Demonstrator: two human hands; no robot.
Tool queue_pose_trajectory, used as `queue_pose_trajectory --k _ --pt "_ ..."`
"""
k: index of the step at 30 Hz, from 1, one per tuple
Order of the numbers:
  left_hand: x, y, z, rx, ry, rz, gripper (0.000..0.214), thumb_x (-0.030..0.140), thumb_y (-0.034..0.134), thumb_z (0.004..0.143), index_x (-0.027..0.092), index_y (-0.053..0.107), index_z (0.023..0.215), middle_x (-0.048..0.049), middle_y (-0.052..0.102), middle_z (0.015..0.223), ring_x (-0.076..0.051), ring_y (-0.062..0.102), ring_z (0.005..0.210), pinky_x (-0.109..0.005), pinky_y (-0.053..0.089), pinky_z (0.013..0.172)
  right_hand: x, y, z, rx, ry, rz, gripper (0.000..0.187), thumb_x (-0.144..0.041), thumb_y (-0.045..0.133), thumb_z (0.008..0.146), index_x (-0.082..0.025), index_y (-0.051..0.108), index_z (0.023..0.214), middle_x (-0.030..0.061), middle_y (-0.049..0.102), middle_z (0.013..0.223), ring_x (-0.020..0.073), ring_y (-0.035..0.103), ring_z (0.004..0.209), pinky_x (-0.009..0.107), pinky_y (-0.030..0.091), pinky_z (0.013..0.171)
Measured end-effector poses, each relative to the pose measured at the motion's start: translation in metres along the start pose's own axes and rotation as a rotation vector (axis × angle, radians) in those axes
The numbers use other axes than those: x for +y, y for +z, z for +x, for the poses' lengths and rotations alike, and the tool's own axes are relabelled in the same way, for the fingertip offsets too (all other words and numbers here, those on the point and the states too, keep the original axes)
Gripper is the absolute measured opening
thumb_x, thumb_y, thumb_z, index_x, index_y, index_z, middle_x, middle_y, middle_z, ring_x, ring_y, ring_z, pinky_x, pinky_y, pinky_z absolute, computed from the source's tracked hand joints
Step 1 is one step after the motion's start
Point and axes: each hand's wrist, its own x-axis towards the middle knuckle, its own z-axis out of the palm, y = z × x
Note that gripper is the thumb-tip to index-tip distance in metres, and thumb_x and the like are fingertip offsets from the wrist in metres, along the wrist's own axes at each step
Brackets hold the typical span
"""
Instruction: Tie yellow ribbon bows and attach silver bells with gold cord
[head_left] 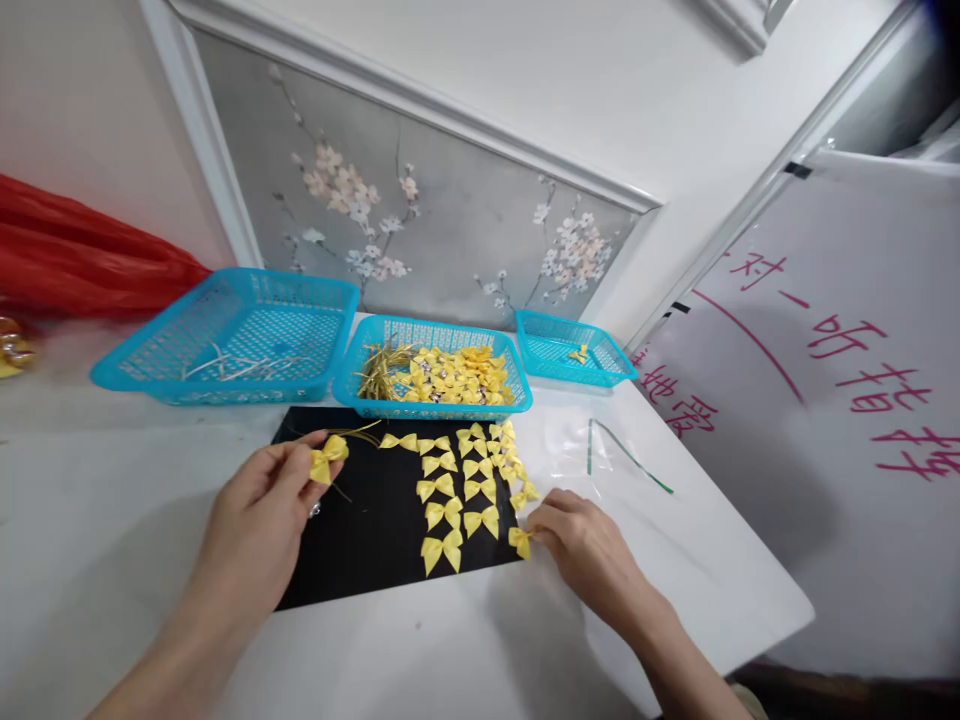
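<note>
My left hand (259, 510) is closed in a pinch on a small yellow ribbon bow (328, 460) over the left part of a black mat (367, 530). My right hand (581, 535) pinches another yellow bow (520, 541) at the mat's right front corner. Several yellow bows (457, 485) lie in rows on the mat between my hands. A few thin gold wire ties (352, 433) lie on the mat near the bow in my left hand.
Three blue plastic baskets stand behind the mat: a large left one (225, 335) with a few wire scraps, a middle one (435, 375) full of yellow bows and gold ties, a small right one (570, 350). A clear plastic bag (600, 455) lies right of the mat. The white table's edge (750, 640) runs close on the right.
</note>
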Motion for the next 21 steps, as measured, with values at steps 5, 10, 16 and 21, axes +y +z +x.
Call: queue_pose_trajectory --k 5,10,16,21 --pt "0.009 -0.003 -0.002 0.048 0.11 -0.037 0.007 0.023 0.062 0.082 0.018 0.063 0.077 0.0001 0.066 0.093 -0.012 0.064 0.08 -0.017 0.05 0.071 -0.007 -0.013 -0.01 0.094 0.012 0.06 0.021 -0.007 0.053 0.086 -0.022 0.067 0.081 0.0018 0.062 0.084 0.017 0.057 0.078 0.026 0.041 0.067" --pt "0.011 -0.004 -0.004 0.041 0.141 -0.081 0.007 0.021 0.065 0.079 0.017 0.062 0.074 0.0006 0.064 0.086 -0.01 0.06 0.073 -0.016 0.049 0.066 -0.029 -0.009 -0.003 0.191 -0.112 0.086 0.023 -0.008 0.053 0.087 -0.021 0.068 0.077 0.0021 0.062 0.08 0.0155 0.057 0.075 0.025 0.041 0.066" --pt "0.012 -0.006 -0.005 0.044 0.139 -0.116 0.008 0.023 0.067 0.079 0.018 0.062 0.074 0.0021 0.061 0.082 -0.011 0.057 0.075 -0.018 0.047 0.066 -0.087 0.02 0.056 0.188 -0.357 -0.225 0.017 -0.009 0.054 0.085 -0.02 0.064 0.078 0.0033 0.06 0.082 0.0177 0.055 0.079 0.03 0.038 0.066" --pt "0.013 -0.007 -0.006 0.046 0.124 -0.122 0.008 0.023 0.067 0.08 0.018 0.061 0.076 0.0017 0.061 0.087 -0.012 0.057 0.081 -0.019 0.048 0.071 -0.117 0.039 0.102 0.157 -0.395 -0.286 0.012 -0.007 0.055 0.081 -0.014 0.064 0.082 0.0084 0.06 0.085 0.0216 0.055 0.082 0.034 0.038 0.067"
